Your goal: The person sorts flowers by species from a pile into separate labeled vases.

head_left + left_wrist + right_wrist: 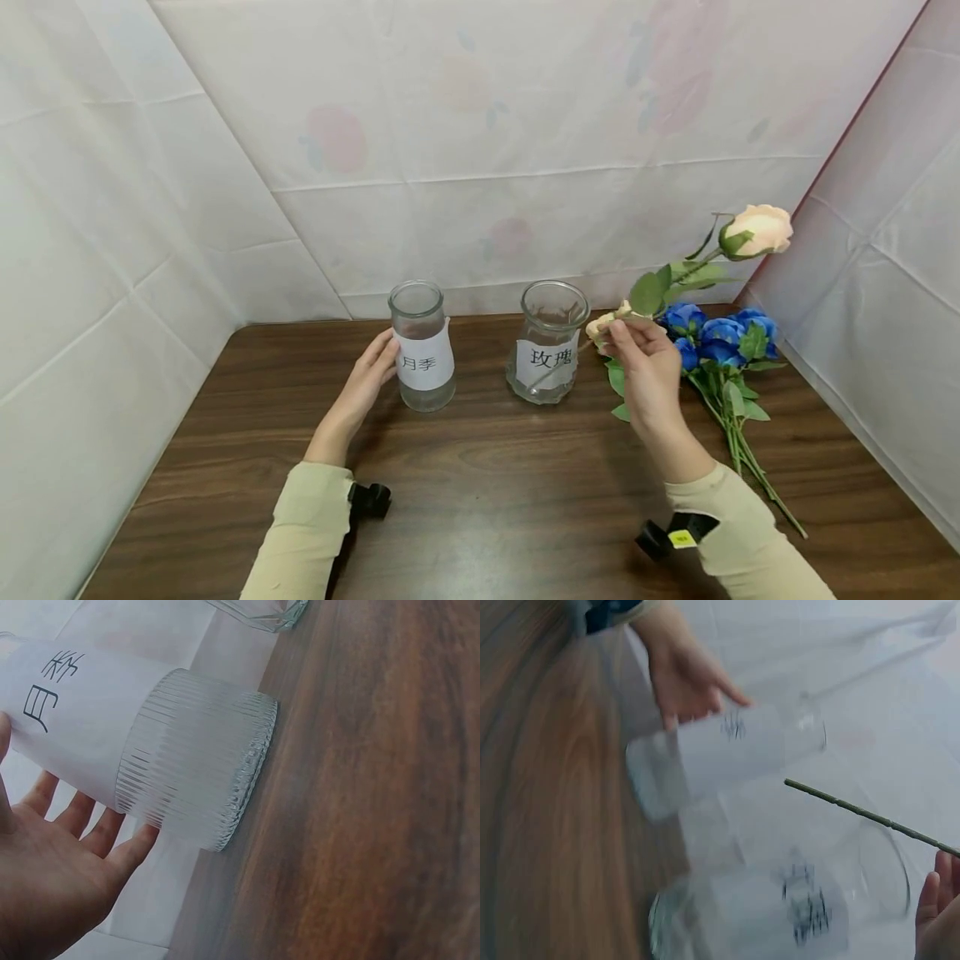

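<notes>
My left hand [365,382] lies with straight fingers against the left side of a tall ribbed glass jar [422,350] that bears a white paper label. The wrist view shows the open palm [52,877] beside the jar [187,769]. My right hand [651,375] pinches the stem of a peach rose [759,231], whose bloom is raised up to the right. The bare stem [862,814] slants down-left across a round labelled glass vase [546,350]. Whether it touches the glass I cannot tell.
A bunch of blue roses [720,333] lies on the wooden table [487,483] at the right, stems toward me. A small peach bud [600,323] sits by my right hand. White cloth walls [112,250] close in the left, back and right.
</notes>
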`<state>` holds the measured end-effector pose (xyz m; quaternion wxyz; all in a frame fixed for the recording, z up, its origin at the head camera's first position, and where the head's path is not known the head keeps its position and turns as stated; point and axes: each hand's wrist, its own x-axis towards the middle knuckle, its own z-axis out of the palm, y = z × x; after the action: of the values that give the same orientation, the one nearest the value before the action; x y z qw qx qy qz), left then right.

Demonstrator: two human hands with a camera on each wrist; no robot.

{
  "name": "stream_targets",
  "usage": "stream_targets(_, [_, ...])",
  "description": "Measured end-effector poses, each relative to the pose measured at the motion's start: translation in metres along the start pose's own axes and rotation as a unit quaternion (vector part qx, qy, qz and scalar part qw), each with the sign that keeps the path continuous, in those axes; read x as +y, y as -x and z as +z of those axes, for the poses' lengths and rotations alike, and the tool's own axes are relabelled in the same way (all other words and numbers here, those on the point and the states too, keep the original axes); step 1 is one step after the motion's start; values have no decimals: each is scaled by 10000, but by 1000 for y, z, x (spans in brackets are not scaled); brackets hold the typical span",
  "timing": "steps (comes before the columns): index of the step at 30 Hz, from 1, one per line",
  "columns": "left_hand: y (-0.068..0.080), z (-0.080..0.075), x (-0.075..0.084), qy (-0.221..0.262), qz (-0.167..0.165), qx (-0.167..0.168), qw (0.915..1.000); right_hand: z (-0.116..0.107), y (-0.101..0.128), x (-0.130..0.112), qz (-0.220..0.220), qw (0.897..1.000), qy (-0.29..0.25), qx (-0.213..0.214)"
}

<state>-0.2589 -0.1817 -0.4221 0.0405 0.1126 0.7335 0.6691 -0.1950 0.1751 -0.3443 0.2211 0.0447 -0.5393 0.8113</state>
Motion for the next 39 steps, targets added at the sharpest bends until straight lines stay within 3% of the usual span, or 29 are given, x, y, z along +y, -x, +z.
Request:
stream_targets(7, [-1,0,-1,-69,13,-46,10000,52,-4,5,-322,9968,-696,-230])
stream_targets(19, [1,-4,-1,-67,-50,28,10000,129,-26,10,-1049,9904,-836,-345])
stream_targets(26, [0,-2,0,-54,-31,20,10000,150,-38,24,-1121,9910,-645,-358])
stream_targets(39, [1,-2,-1,-27,8,-17,10000,175,-29,62,-537,9970,-271,-487])
